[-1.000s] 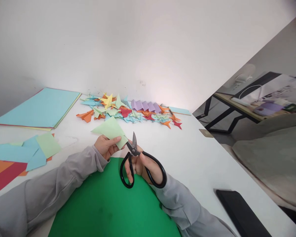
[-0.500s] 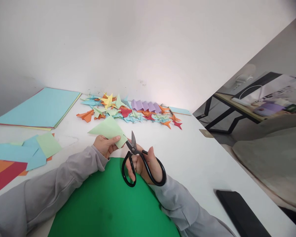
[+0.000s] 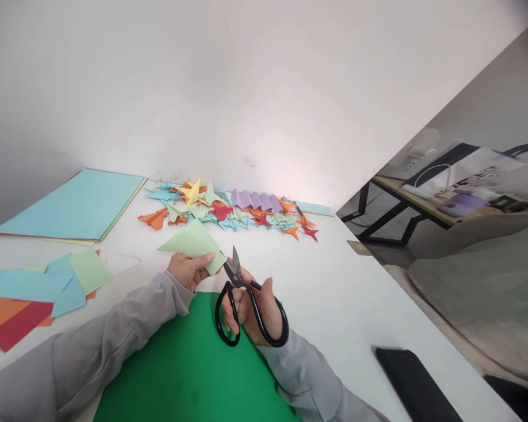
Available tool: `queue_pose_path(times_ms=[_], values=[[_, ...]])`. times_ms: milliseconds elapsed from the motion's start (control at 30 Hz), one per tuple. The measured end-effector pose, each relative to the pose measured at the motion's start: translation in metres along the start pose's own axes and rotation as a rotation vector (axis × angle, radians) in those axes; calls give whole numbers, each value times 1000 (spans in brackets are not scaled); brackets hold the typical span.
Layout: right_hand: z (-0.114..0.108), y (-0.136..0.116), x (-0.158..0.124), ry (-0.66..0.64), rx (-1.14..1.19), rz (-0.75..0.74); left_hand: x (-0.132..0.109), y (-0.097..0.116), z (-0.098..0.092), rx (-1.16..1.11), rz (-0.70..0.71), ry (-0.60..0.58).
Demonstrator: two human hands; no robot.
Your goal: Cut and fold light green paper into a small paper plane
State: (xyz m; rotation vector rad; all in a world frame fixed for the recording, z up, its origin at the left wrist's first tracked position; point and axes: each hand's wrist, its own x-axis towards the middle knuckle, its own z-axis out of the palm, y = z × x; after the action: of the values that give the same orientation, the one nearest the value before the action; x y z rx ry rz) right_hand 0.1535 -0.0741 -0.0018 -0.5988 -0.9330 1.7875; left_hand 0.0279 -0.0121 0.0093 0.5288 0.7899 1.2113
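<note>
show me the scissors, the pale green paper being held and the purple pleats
scissors (image 3: 236, 279), head view, at the pivot
held pale green paper (image 3: 192, 242), head view, middle of its face
purple pleats (image 3: 255, 201), head view, middle pleat

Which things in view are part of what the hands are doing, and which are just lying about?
In hand: left hand pinching the light green paper; right hand holding the black scissors beside it.
Lying about: folded paper shapes; blue-topped sheet stack; loose paper pieces; dark green sheet; black flat object.

No text is readable; the print on the far white board (image 3: 475, 167) is blurred.
</note>
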Motion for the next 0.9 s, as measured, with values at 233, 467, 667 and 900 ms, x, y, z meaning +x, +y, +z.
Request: queue_pose_path(times_ms=[233,467,667,900], values=[[-17,-20,-6,144,55,-66,12,17,-14,-32,-27,225],[-37,-45,-5,544,-342,-365,19,13,-18,42,-91,99],[-65,-43,-3,934,-1529,-400,22,11,-13,106,-69,107],[-102,-52,-1,1170,-1994,-128,23,12,-16,156,-86,88]])
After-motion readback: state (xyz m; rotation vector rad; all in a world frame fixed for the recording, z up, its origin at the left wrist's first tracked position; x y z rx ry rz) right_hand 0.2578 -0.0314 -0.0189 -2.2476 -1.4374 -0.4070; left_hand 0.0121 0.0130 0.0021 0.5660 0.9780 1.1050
